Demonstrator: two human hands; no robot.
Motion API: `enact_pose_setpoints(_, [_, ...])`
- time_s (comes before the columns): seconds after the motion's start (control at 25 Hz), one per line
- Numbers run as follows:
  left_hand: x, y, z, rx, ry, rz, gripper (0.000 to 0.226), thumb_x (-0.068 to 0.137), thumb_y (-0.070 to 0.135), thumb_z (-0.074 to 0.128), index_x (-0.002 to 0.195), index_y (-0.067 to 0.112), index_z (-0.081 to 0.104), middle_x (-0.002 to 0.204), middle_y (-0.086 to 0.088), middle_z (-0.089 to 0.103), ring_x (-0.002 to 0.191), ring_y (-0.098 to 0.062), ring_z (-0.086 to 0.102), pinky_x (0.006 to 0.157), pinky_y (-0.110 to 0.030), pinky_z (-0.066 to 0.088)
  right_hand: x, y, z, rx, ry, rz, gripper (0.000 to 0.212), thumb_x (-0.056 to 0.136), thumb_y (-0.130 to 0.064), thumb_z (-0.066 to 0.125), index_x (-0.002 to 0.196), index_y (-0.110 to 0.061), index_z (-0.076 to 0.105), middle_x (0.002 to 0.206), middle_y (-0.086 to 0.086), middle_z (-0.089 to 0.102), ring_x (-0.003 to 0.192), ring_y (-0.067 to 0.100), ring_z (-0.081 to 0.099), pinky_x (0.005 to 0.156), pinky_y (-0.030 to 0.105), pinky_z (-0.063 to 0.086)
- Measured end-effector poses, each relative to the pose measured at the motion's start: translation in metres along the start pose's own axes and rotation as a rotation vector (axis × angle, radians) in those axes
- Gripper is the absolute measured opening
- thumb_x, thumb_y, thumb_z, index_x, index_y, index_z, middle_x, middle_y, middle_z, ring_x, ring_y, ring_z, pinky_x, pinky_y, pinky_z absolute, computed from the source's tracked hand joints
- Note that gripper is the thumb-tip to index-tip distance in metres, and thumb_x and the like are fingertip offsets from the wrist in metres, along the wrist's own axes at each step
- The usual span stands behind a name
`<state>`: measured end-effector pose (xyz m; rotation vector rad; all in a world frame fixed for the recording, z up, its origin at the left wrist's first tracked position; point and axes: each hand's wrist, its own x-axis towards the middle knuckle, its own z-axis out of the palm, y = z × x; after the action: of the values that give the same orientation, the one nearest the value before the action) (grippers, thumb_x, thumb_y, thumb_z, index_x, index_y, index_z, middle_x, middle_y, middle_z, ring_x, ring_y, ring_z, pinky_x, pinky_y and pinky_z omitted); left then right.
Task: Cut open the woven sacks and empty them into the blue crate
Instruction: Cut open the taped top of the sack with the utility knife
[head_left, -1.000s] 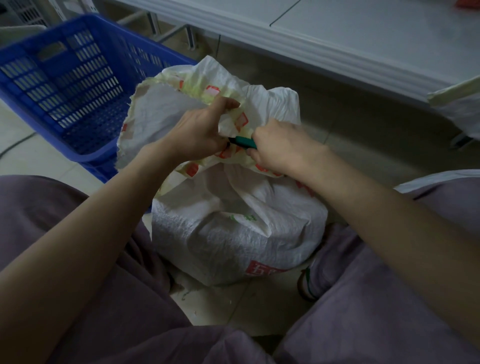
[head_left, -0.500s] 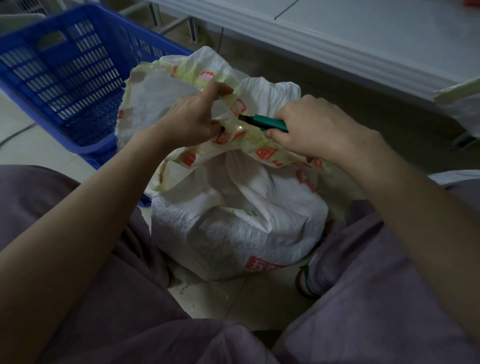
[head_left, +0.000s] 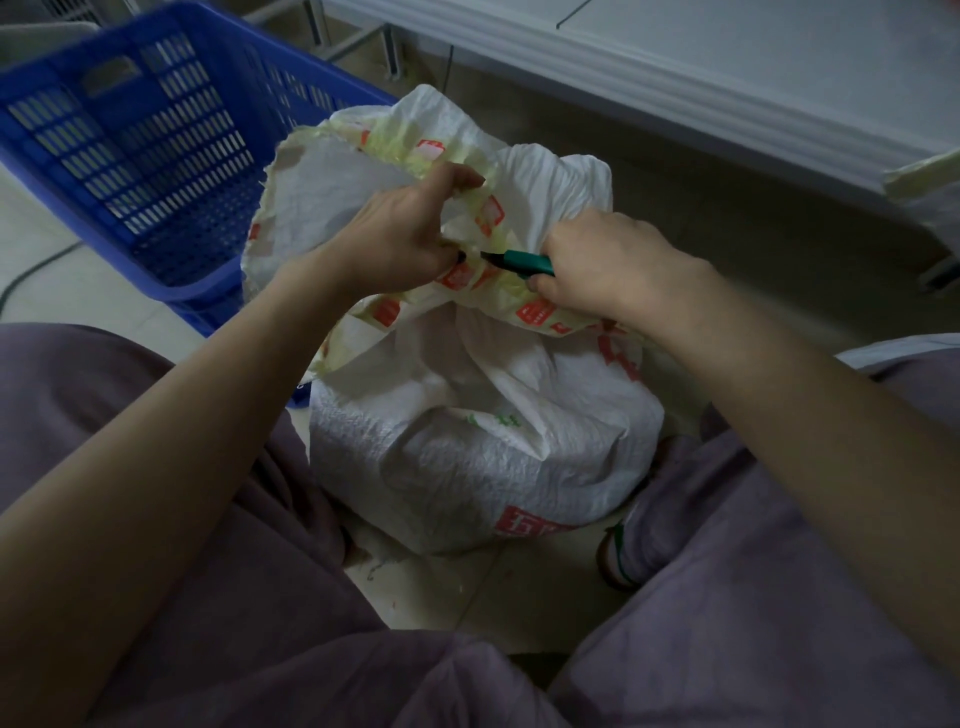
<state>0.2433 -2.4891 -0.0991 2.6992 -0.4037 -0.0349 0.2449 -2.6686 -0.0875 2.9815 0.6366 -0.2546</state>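
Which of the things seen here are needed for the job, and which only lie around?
For the job:
sack, gripped at the top by the left hand
cutter, held in the right hand
blue crate

Lying about:
white table
shoe
cable

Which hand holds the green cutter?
The right hand grips the green cutter; the left hand only pinches the woven sack's fabric.

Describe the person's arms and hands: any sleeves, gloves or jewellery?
Left hand and right hand are ungloved, with no rings or watch showing. Left forearm and right forearm are bare to the frame edge; no sleeve shows.
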Motion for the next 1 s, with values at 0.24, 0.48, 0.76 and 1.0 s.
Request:
enact_pose_setpoints(0.24, [0.001,-0.002,0.0,0.022,-0.008,-0.016,0.063,0.086,0.011,0.061,0.14,0.015,0.029,0.096,0.003,0.045,0.085,-0.014,0.047,0.077,-0.026,0.032,0.002,0.003,-0.001,0.047,-0.007,-0.016,0.029,0.095,-0.037,0.05,0.1,-0.01,0.059,0.069,0.002,0.041,0.067,0.02,0.048,0.056,0.031,0.036])
enact_pose_setpoints(0.48, [0.002,-0.005,0.0,0.035,-0.008,-0.049,0.064,0.086,0.011,0.06,0.141,0.017,0.028,0.098,0.004,0.041,0.089,-0.012,0.042,0.081,-0.025,0.029,-0.006,0.01,-0.009,-0.027,0.044,-0.028,0.024,0.094,-0.039,0.051,0.092,-0.015,0.055,0.066,0.0,0.037,0.065,0.02,0.046,0.059,0.034,0.038])
enact_pose_setpoints(0.76, [0.0,0.002,0.0,0.014,-0.012,-0.009,0.065,0.085,0.011,0.061,0.141,0.015,0.029,0.094,0.003,0.044,0.083,-0.015,0.047,0.075,-0.026,0.031,-0.002,0.004,-0.006,-0.05,-0.007,-0.002,0.026,0.095,-0.037,0.051,0.1,-0.012,0.058,0.068,0.002,0.039,0.065,0.019,0.047,0.057,0.033,0.038])
enact_pose_setpoints(1.0, [0.003,0.003,0.003,0.014,-0.038,-0.012,0.065,0.084,0.008,0.061,0.141,0.014,0.03,0.092,-0.001,0.05,0.085,-0.019,0.051,0.075,-0.028,0.034,0.003,-0.007,-0.002,-0.065,-0.019,0.023,0.027,0.097,-0.028,0.048,0.114,-0.009,0.058,0.078,0.005,0.041,0.079,0.023,0.045,0.065,0.035,0.035])
